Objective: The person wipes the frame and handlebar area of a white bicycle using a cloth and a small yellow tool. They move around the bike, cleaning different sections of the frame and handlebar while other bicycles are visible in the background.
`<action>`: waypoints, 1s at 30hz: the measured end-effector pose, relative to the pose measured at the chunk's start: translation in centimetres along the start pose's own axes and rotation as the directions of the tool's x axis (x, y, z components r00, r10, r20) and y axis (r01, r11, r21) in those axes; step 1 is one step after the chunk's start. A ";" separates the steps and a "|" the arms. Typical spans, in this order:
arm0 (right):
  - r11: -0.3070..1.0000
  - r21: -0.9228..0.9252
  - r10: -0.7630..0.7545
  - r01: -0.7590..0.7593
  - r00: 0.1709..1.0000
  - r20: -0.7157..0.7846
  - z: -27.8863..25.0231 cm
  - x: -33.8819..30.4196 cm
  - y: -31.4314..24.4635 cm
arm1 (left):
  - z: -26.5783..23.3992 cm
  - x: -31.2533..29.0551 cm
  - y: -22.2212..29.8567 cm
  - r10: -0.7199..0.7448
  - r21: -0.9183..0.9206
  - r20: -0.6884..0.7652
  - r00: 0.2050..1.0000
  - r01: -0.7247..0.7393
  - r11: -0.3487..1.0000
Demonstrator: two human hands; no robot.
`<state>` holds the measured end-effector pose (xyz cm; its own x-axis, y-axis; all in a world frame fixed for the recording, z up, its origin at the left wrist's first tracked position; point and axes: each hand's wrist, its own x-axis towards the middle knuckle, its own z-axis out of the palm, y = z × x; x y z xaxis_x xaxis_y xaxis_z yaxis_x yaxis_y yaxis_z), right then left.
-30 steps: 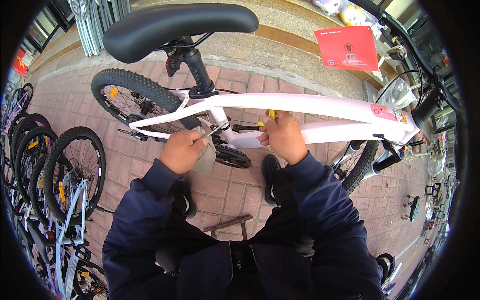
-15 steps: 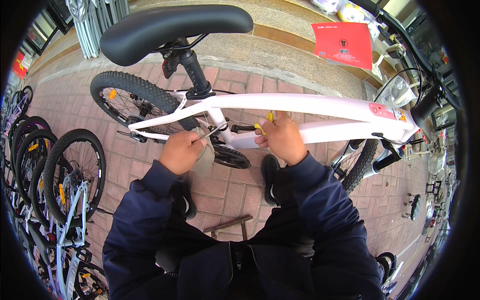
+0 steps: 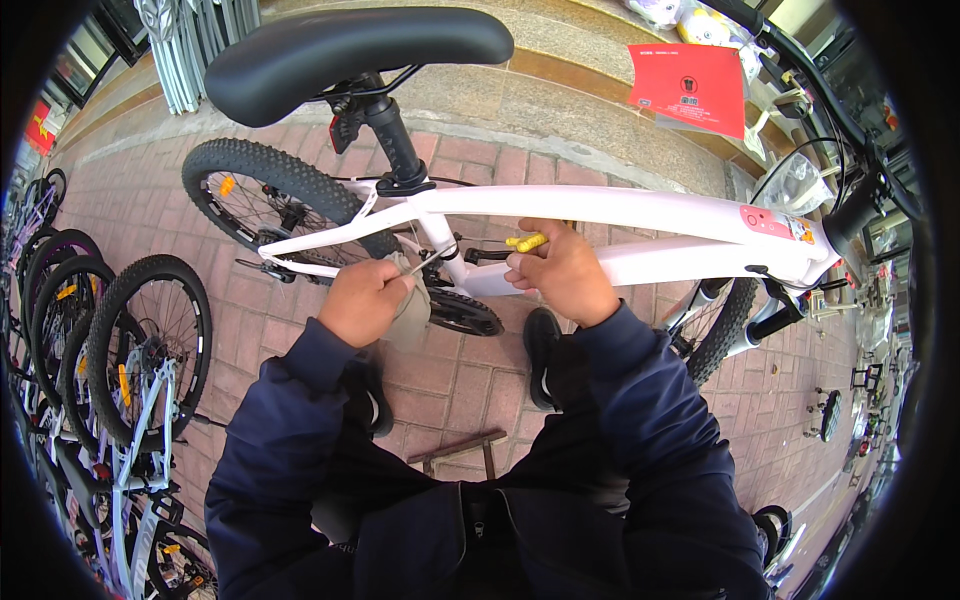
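**Close work at the seat tube (image 3: 434, 228) of the pale pink bicycle (image 3: 600, 204)**

The bicycle stands crosswise before you on the brick paving (image 3: 470, 380), its black saddle (image 3: 360, 62) to your left and its front end to your right. Your work sits low on the seat tube, under the saddle and between your two hands.

Your right hand (image 3: 572, 275) is curled round a yellow handle, in front of the down tube (image 3: 660, 264); whether the knuckles touch the frame you cannot tell from here. Your left hand (image 3: 364, 302) has thumb and finger pressed together, pinching a grey cloth (image 3: 408, 320) and a thin pale strip (image 3: 427, 263). The cloth hangs beneath that hand, near the chainring (image 3: 465, 313).

The yellow handle (image 3: 527, 243) points toward the seat tube, well apart from your left hand. Its working end is too fine to make out, so its kind stays uncertain. The pale strip slants up to a dark band (image 3: 450, 254) on the tube; whether they join is unclear.

You seem to be at a steadying step, the strip drawn out while the tool is at the ready. The next move seems to call for a firm left pinch, the strip kept straight, and careful aim of the tool clear of the paint.
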<state>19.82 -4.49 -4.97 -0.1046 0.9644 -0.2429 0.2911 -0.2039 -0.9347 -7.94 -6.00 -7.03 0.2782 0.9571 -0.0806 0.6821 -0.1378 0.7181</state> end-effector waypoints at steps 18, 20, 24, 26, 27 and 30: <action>0.834 -0.524 -0.111 0.176 0.982 0.153 -0.1 -1.6 -2.3 | 0.1 0.0 0.1 -0.009 -0.009 -0.005 1.000 0.009 1.000; 0.800 -0.570 -0.112 0.187 0.980 0.164 -0.1 -1.6 -1.9 | 0.1 0.0 0.1 -0.007 -0.011 -0.006 1.000 0.007 1.000; 0.767 -0.591 -0.183 0.248 0.968 0.169 -0.2 -1.5 -1.1 | 0.0 0.0 0.2 -0.002 -0.002 -0.007 1.000 0.002 1.000; 0.753 -0.590 -0.228 0.291 0.957 0.182 -0.2 -1.3 -0.9 | 0.0 0.0 0.3 -0.001 -0.002 -0.013 1.000 0.001 1.000; 0.732 -0.603 -0.248 0.317 0.948 0.198 -0.2 -1.3 -0.8 | 0.0 -0.1 0.2 0.002 -0.005 -0.017 1.000 -0.002 1.000; 0.697 -0.639 -0.239 0.325 0.946 0.221 -0.2 -1.2 -0.9 | 0.0 0.0 0.1 -0.005 -0.013 -0.013 1.000 0.005 1.000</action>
<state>19.88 -5.39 -3.81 -0.3785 0.9234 -0.0640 0.7764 0.2790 -0.5651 -7.89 -6.05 -6.89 0.2655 0.9612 -0.0752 0.6750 -0.1297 0.7263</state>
